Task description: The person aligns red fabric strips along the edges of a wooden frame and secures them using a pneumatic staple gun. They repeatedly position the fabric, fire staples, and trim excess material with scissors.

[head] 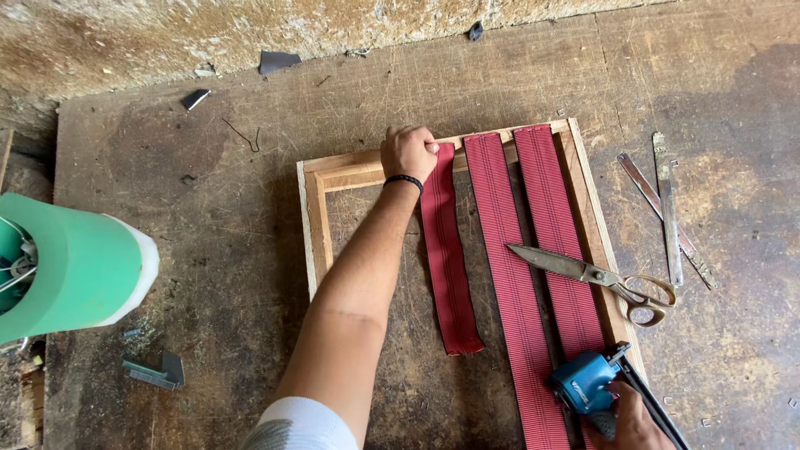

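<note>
Three red webbing straps lie across the wooden frame [317, 217] on the worn workbench [208, 250].

Your left hand [407, 152] is closed as a fist and presses the top end of the short red strap [448, 258] on the upper rail of the frame. Your right hand [635, 421] grips the blue staple gun [587, 382] at the bottom edge, over the lower end of the two longer straps [533, 250]. Scissors [600, 279] rest across the right strap, and two metal strips [669, 208] lie just beside the frame.
</note>
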